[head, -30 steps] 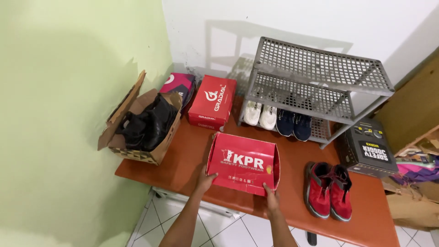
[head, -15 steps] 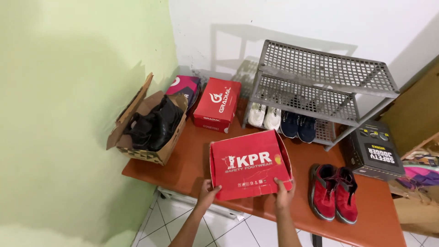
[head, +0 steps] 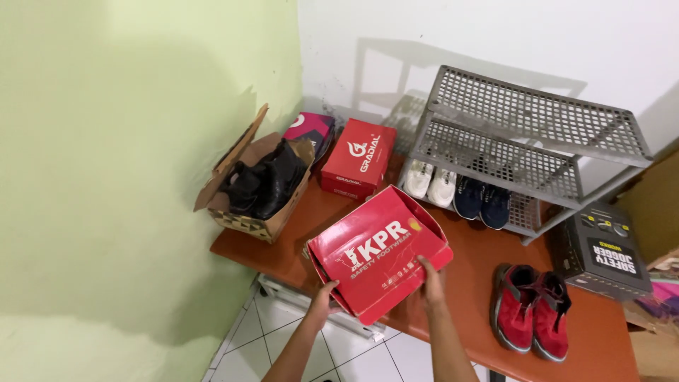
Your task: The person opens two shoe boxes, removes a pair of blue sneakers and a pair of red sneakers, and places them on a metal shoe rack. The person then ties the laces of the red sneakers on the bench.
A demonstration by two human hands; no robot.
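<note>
I hold a red shoe box (head: 378, 251) with both hands, lifted and tilted above the front edge of the orange-brown table (head: 467, 255). My left hand (head: 322, 296) grips its lower left corner. My right hand (head: 430, 272) presses on its lid near the right side. A pair of red sneakers (head: 532, 310) lies on the table to the right of the box.
A grey metal shoe rack (head: 523, 152) at the back holds white shoes (head: 431, 180) and navy shoes (head: 483, 199). A second red box (head: 359, 157), a magenta box (head: 310, 131) and an open cardboard box with black boots (head: 263, 187) stand at left. A black box (head: 601, 251) sits right.
The red box went from lying flat on the table to being lifted and tilted in both hands. The view has shifted, so everything sits further right in the picture.
</note>
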